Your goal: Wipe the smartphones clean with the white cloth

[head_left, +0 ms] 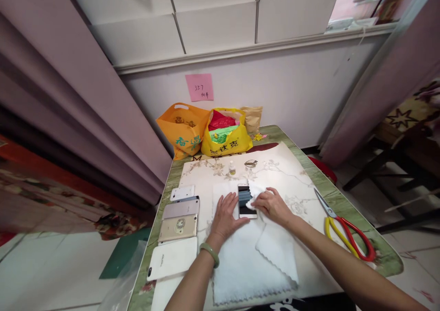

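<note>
A white-framed smartphone (246, 202) lies face up on a white cloth (237, 265) with a scalloped edge. My left hand (225, 217) rests flat at the phone's left side, fingers stretched out and the thumb along its bottom edge; a green bangle (210, 254) circles that wrist. On the right, my right hand (273, 205) pinches a bunched white cloth (256, 194) against the phone's screen, partly covering it. Beyond the phone stand a small bottle (232, 168) and a thin dark looped item (250, 163) whose kind I cannot make out.
Several phones, among them a white one (173, 258) and a gold one (178, 228), line the table's left side. Scissors (343, 230) with red and yellow handles lie at the right. An orange bag (184, 127), a yellow bag (227, 143) and a brown paper pouch (252, 118) stand at the back.
</note>
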`<move>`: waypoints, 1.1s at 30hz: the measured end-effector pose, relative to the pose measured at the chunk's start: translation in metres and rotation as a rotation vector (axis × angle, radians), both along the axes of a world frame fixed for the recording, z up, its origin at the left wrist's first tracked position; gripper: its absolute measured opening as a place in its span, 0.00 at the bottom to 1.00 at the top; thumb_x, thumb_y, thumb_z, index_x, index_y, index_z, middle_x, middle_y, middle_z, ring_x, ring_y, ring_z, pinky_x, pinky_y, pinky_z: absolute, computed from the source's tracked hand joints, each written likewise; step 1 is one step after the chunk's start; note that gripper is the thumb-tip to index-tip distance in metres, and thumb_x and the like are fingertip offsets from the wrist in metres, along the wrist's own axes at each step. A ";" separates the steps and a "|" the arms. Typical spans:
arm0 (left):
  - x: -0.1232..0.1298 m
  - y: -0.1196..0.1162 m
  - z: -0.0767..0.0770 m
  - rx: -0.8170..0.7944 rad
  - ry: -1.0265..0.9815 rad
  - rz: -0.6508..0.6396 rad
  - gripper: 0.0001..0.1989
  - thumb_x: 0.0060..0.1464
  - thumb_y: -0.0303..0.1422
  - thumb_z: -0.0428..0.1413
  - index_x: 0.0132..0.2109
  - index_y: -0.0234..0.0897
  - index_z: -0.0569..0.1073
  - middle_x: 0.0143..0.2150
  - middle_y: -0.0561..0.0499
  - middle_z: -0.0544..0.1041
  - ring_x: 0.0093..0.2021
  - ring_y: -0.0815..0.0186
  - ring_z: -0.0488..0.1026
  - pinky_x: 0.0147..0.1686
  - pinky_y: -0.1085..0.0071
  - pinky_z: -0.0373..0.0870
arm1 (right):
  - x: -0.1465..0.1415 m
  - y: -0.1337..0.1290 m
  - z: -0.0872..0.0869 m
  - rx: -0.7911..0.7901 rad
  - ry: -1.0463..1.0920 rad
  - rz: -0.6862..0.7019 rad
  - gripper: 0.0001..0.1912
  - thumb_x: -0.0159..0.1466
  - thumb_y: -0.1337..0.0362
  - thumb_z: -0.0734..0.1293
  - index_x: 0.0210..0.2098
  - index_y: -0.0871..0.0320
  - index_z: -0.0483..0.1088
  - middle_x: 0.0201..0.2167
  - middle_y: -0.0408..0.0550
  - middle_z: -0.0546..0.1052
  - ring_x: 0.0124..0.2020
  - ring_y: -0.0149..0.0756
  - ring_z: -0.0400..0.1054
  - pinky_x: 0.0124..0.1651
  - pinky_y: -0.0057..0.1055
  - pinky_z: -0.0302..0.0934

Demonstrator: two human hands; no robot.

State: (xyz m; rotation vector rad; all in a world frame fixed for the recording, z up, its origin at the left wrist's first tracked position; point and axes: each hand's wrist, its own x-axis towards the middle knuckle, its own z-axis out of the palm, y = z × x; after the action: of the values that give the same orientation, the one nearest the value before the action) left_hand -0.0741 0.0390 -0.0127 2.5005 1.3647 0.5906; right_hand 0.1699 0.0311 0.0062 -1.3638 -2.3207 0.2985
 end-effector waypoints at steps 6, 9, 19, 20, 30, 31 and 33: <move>0.000 0.001 0.000 -0.003 -0.005 0.002 0.40 0.47 0.52 0.61 0.63 0.39 0.63 0.67 0.41 0.62 0.68 0.52 0.56 0.67 0.46 0.47 | -0.031 0.049 0.012 -0.016 -0.086 -0.324 0.14 0.69 0.63 0.60 0.41 0.50 0.78 0.39 0.50 0.78 0.43 0.39 0.69 0.59 0.44 0.44; 0.000 0.000 0.002 -0.001 0.003 0.005 0.39 0.47 0.50 0.62 0.62 0.38 0.64 0.66 0.40 0.64 0.67 0.52 0.57 0.67 0.46 0.48 | -0.053 0.046 0.013 0.005 -0.100 -0.242 0.13 0.69 0.64 0.60 0.40 0.50 0.78 0.38 0.49 0.77 0.43 0.39 0.68 0.60 0.44 0.44; 0.000 0.002 0.001 0.000 -0.013 -0.008 0.40 0.48 0.52 0.61 0.64 0.40 0.62 0.67 0.41 0.63 0.67 0.51 0.57 0.67 0.46 0.47 | 0.003 -0.010 0.003 0.017 -0.003 0.058 0.14 0.70 0.61 0.59 0.43 0.45 0.77 0.38 0.45 0.79 0.42 0.35 0.70 0.65 0.48 0.40; 0.000 0.002 0.000 0.002 -0.014 -0.006 0.40 0.48 0.52 0.61 0.64 0.40 0.62 0.67 0.41 0.63 0.67 0.51 0.57 0.67 0.46 0.47 | 0.010 -0.006 0.003 0.013 -0.008 0.023 0.13 0.70 0.62 0.60 0.42 0.46 0.77 0.37 0.45 0.79 0.41 0.35 0.71 0.65 0.49 0.40; 0.000 0.001 0.001 -0.006 -0.008 0.003 0.40 0.48 0.52 0.60 0.64 0.40 0.62 0.67 0.41 0.62 0.68 0.51 0.56 0.67 0.45 0.47 | -0.005 0.026 0.042 -0.194 0.720 -0.325 0.17 0.67 0.53 0.60 0.44 0.56 0.74 0.39 0.48 0.80 0.39 0.38 0.73 0.42 0.33 0.66; 0.000 0.001 0.002 -0.008 -0.007 0.004 0.40 0.48 0.53 0.60 0.64 0.40 0.62 0.67 0.41 0.62 0.68 0.51 0.56 0.67 0.46 0.46 | -0.007 0.024 0.046 -0.254 0.771 -0.260 0.18 0.67 0.52 0.60 0.46 0.56 0.73 0.40 0.48 0.80 0.39 0.38 0.73 0.41 0.32 0.67; 0.001 0.001 0.004 -0.014 -0.011 0.002 0.40 0.48 0.53 0.60 0.64 0.41 0.62 0.66 0.42 0.63 0.67 0.52 0.56 0.67 0.46 0.46 | -0.009 0.021 0.050 -0.348 0.753 -0.134 0.18 0.66 0.52 0.61 0.47 0.55 0.74 0.41 0.48 0.80 0.41 0.39 0.74 0.42 0.32 0.67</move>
State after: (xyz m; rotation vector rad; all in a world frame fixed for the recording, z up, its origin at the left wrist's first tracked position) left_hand -0.0734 0.0396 -0.0090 2.4811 1.3633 0.5922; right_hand 0.1609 0.0519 0.0560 -1.2510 -1.5877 1.0130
